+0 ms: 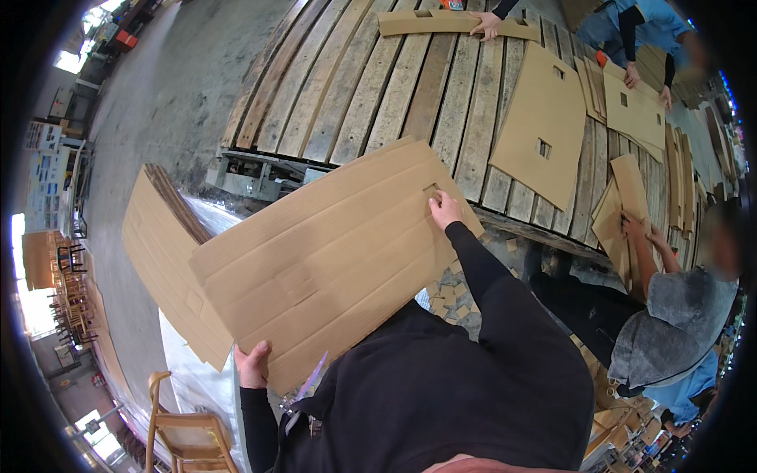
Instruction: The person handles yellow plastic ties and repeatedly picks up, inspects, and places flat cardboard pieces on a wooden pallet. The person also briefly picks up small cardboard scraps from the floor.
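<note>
A large creased brown cardboard sheet (339, 244) is tilted in front of my body, held up by both hands. My left hand (252, 364) is closed on its lower left corner, thumb showing and the other fingers mostly hidden. Close to a small rectangular cutout near the right end, my right hand (447, 210) grips the sheet; some of its fingers are hidden. A second, square outline on the sheet, lower left, still has its cardboard in it. Left of the sheet stands a stack of cardboard sheets (162, 260), partly covered by the one I hold.
Beyond the sheet stretches a slatted wooden platform (347, 102) bearing a cardboard panel with two cutouts (544, 118). Other people handle cardboard at the far edge and right. Small cardboard scraps (453, 296) litter the floor. A wooden chair (189, 433) stands at lower left.
</note>
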Action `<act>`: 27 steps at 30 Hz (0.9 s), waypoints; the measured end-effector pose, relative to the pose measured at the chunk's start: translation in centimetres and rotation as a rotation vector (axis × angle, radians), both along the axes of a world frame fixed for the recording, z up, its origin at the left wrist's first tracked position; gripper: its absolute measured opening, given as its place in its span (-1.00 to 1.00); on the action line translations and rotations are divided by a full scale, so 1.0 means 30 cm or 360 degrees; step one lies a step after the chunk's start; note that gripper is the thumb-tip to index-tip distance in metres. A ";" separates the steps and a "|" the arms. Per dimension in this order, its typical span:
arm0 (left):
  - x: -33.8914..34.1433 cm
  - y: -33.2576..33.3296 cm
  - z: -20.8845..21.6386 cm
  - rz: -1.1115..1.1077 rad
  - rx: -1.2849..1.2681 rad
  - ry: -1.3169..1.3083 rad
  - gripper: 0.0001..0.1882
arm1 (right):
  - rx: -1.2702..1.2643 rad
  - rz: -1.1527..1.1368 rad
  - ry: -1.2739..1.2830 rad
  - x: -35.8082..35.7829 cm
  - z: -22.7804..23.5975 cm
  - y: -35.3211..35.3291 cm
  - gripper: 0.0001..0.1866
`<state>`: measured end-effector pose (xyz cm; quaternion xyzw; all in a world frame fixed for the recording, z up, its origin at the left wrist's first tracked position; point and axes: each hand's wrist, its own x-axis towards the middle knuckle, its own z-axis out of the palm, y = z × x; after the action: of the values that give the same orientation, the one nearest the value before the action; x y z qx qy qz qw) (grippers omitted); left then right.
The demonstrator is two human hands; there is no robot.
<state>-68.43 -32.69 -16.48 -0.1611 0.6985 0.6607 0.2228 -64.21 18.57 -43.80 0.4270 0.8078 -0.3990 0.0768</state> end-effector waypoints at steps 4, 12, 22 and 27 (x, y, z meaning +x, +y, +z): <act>-0.012 -0.006 -0.005 0.0017 -0.0022 -0.0028 -0.47 | -0.0220 -0.0040 0.0368 -0.005 -0.019 -0.004 -0.41; -0.021 -0.011 -0.006 -0.0044 0.0060 -0.0056 -0.49 | -0.0298 -0.0194 0.0166 -0.047 -0.067 -0.023 -0.42; -0.049 -0.047 0.005 0.0027 -0.0043 -0.0032 -0.49 | 0.0016 0.0232 -0.0278 -0.048 0.051 -0.075 -0.42; -0.055 -0.062 0.039 -0.0055 0.0006 -0.0035 -0.49 | -0.0050 0.0378 -0.0371 -0.076 0.089 -0.085 -0.35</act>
<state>-70.08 -34.54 -15.32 -0.1558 0.6974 0.6563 0.2421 -66.50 16.02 -41.13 0.3705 0.8319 -0.3475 0.2234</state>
